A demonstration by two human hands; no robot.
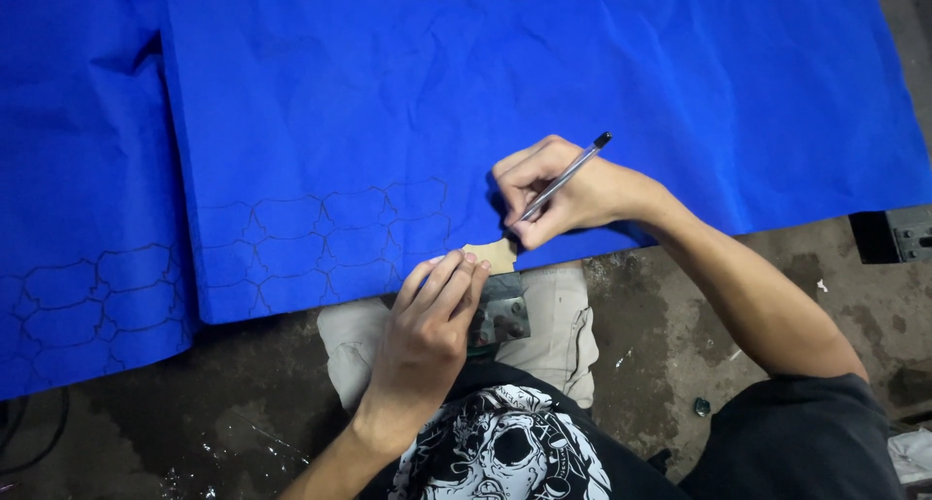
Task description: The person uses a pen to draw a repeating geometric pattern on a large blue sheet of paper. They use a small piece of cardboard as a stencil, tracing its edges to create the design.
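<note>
A large sheet of blue material [544, 83] lies spread over the floor, with rows of traced outlines [330, 238] drawn near its lower edge. My right hand [558, 194] grips a silver pen [568, 175] with a black cap, its tip down at the sheet's edge beside a small tan cardboard template [493, 254]. My left hand [432, 320] rests with fingertips pressing on that template, holding it flat against the blue sheet.
A second blue sheet [78, 199] with similar outlines lies at the left. A small metal plate [503, 311] sits on my knee under the left hand. Bare concrete floor [680, 316] runs along the bottom; a dark metal object [898, 233] is at the right edge.
</note>
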